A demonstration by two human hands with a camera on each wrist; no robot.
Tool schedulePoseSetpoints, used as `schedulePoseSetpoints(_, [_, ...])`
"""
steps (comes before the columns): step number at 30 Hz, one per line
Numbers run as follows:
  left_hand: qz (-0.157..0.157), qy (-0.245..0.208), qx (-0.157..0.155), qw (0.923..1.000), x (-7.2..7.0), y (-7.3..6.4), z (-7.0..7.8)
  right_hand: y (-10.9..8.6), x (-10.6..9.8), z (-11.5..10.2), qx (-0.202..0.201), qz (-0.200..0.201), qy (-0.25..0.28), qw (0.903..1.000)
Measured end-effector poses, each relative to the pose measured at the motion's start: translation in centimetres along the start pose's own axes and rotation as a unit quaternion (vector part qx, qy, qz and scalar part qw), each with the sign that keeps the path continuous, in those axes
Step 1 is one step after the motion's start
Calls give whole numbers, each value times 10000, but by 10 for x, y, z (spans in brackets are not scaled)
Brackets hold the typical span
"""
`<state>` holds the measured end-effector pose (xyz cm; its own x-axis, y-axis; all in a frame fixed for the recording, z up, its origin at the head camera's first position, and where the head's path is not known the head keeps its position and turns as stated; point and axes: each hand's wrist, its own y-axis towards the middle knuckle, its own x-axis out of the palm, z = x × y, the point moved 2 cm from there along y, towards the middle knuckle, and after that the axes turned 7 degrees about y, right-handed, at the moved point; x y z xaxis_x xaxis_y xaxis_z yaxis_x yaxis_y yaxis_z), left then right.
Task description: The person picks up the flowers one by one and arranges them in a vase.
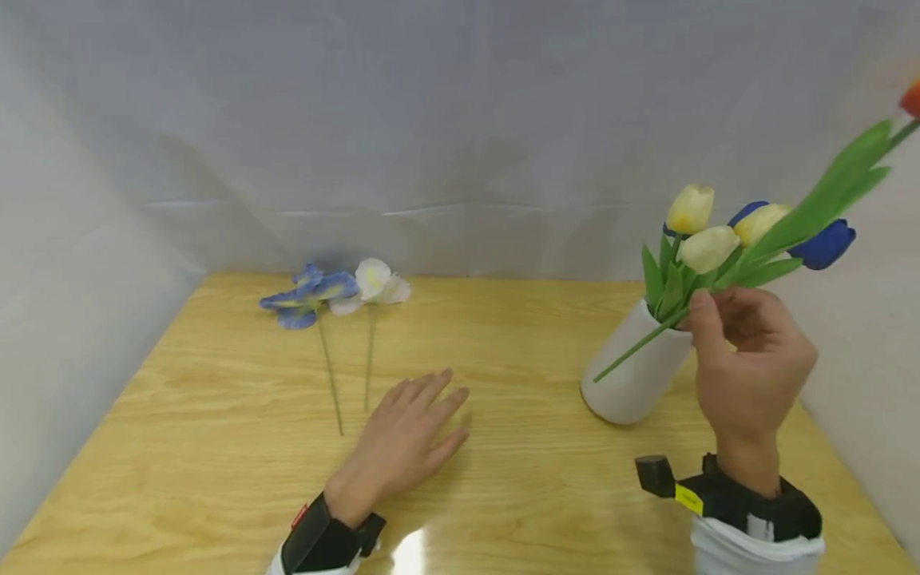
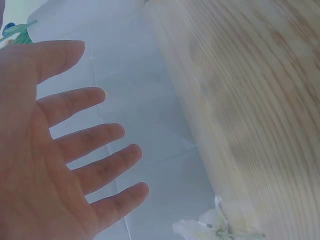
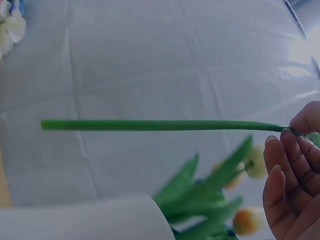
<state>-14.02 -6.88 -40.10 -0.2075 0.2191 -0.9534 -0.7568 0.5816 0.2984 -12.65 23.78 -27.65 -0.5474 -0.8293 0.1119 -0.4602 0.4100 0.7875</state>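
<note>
My right hand [image 1: 751,363] pinches the green stem [image 3: 165,125] of an orange-red tulip [image 1: 911,100] between thumb and fingers. The tulip slants in front of a white vase [image 1: 636,363], its bare stem end pointing down to the left, outside the vase. In the vase, which leans to the right, are pale yellow tulips [image 1: 707,249] and blue tulips [image 1: 826,243] with green leaves. My left hand [image 1: 406,435] hovers over or rests on the table with its fingers spread and holds nothing; in the left wrist view the palm [image 2: 35,165] is bare.
A blue-purple flower [image 1: 309,297] and a white flower [image 1: 375,283] lie side by side at the back left of the wooden table [image 1: 180,447], stems toward me. A pale grey sheet [image 1: 431,120] hangs behind the table.
</note>
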Motion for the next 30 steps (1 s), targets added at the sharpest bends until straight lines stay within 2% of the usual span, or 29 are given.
schedulePoseSetpoints(4, [4, -43, 87, 10000, 2, 3, 3, 14, -18, 3, -20, 374, 102, 9992])
schedulePoseSetpoints(9, [-8, 41, 157, 9999, 4, 6, 7, 26, -36, 1, -159, 605, -126, 9980])
schedulePoseSetpoints(17, [43, 95, 229, 9997, 7, 11, 10, 38, -56, -3, -14, 842, -925, 9921])
schedulePoseSetpoints(26, [20, -5, 227, 9997, 9, 12, 11, 43, -66, -1, 419, 657, -1860, 9795])
schedulePoseSetpoints(30, [-1, -24, 237, 9997, 10, 12, 12, 40, -66, 3, 160, 381, -1761, 9835])
